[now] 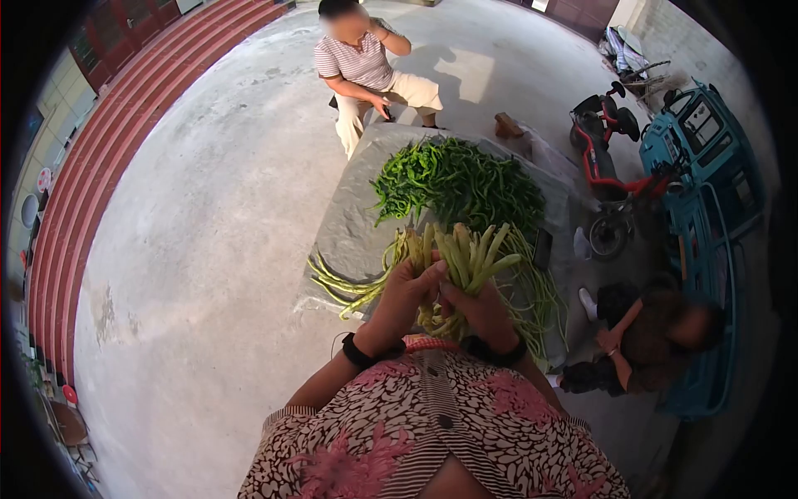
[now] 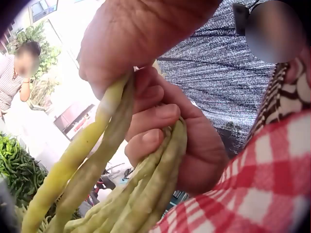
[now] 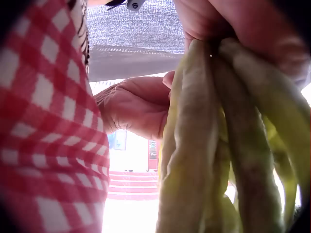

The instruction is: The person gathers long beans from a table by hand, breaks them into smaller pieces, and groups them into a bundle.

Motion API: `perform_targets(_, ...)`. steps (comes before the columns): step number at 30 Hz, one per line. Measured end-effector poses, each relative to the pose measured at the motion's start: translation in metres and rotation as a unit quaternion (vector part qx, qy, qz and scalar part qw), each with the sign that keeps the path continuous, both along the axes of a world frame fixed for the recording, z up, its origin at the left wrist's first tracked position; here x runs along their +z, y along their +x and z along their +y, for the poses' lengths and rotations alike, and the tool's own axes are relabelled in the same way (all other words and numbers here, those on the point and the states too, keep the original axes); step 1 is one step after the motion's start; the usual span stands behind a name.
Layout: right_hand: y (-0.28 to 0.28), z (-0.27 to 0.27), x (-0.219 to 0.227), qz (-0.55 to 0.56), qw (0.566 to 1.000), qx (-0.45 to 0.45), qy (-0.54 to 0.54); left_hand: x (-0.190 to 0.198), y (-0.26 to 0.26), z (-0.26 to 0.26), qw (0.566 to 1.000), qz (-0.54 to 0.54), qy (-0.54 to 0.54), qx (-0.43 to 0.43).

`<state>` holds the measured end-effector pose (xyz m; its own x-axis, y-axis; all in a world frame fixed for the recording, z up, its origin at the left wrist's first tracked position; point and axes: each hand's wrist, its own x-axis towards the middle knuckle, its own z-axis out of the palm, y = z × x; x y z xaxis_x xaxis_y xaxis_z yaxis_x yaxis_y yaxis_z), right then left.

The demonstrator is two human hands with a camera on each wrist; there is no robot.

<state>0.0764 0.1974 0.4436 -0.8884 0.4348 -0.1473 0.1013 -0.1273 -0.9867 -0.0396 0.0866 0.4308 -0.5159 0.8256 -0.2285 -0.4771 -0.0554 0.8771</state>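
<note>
Pale green long beans [image 1: 474, 254] are bunched upright in the hands above a covered table. The left hand [image 1: 406, 298] pinches bean ends; in the left wrist view two beans [image 2: 80, 162] hang from its fingers [image 2: 114, 63]. My right hand [image 1: 484, 312] grips the thicker bunch, its fingers curled round several beans [image 2: 155, 189] in the left wrist view. In the right wrist view the beans [image 3: 189, 136] hang below the right hand [image 3: 257, 29], with the left hand [image 3: 138, 104] close behind them. More long beans [image 1: 353, 287] lie on the table on both sides.
Green peppers [image 1: 457, 179] are heaped on the grey sheet [image 1: 353, 200], with a dark phone-like object [image 1: 543, 249] at the right. One person [image 1: 374, 66] sits across the table, another [image 1: 648, 341] at the right. A red scooter [image 1: 594, 150] and blue vehicle [image 1: 706, 166] stand beyond.
</note>
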Motion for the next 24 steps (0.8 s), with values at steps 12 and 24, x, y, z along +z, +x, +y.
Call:
perform_targets(12,-0.009,0.001,-0.020,0.046,0.996,-0.078,-0.014,0.006,-0.004,-0.005,0.975,-0.098,0.123,0.155)
perform_targets(24,-0.017,-0.008,-0.014,-0.020,0.999,0.019,-0.016,0.001,-0.021,-0.010,0.999,0.033,0.012,-0.004)
